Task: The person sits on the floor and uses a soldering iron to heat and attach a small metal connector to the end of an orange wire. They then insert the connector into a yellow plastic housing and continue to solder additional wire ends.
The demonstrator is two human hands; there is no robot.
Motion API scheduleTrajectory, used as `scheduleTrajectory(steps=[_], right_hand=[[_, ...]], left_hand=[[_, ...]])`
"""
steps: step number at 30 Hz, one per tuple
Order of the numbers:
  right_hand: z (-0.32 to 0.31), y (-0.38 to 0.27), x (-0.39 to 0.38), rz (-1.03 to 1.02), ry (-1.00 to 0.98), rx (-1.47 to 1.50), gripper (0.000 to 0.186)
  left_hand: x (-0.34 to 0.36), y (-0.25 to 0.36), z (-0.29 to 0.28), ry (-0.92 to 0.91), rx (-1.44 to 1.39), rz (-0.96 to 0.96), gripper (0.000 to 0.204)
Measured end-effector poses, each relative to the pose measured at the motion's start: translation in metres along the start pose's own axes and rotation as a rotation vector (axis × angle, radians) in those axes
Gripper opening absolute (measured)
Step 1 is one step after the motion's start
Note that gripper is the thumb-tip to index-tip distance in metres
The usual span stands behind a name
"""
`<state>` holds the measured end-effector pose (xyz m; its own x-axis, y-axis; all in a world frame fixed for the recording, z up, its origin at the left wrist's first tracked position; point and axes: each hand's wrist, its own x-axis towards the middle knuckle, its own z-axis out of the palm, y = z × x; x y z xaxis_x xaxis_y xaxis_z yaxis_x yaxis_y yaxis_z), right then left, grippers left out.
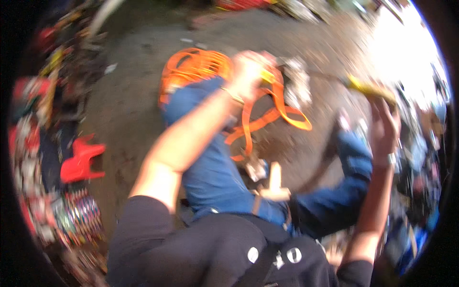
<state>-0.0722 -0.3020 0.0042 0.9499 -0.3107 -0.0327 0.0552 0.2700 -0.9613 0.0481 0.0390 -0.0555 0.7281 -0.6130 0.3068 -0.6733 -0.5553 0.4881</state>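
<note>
My left hand (251, 74) is reached forward beside my left knee, its fingers closed on an orange webbing strap (275, 88) with a small yellow patch. Loose loops of that strap hang towards the ground between my legs. Just left of the hand lies a bundled coil of orange webbing (196, 64), by my knee. My right hand (385, 124), out to the right, grips a yellow-handled tool (370, 88). Its thin dark shaft points left, but blur hides the tip and exact kind. A whitish, crumpled-looking thing (296, 83) is right of the left hand.
A light wooden T-shaped piece (275, 186) is at my lap. A small red plastic stool (82, 160) stands on the dark floor (136, 71) at left. Piled goods line the left edge, including a stack of colourful items (81, 215). More blurred clutter (411, 158) borders the right.
</note>
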Motion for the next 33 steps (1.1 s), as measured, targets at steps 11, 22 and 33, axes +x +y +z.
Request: scheduleTrajectory(steps=[11,22,33], right_hand=[[0.055,-0.016,0.024,-0.198,0.13,-0.325,0.043],[0.031,0.008,0.062,-0.355,0.051,-0.586,0.041],[0.042,-0.008,0.048,-0.431,0.119,-0.906,0.039]], left_hand=[[0.024,0.013,0.025,0.593,-1.366,-0.879,0.016],[0.019,0.013,0.014,0.565,-1.438,-0.937,0.018],[0.019,0.015,0.015,0.544,-1.421,-0.937,0.018]])
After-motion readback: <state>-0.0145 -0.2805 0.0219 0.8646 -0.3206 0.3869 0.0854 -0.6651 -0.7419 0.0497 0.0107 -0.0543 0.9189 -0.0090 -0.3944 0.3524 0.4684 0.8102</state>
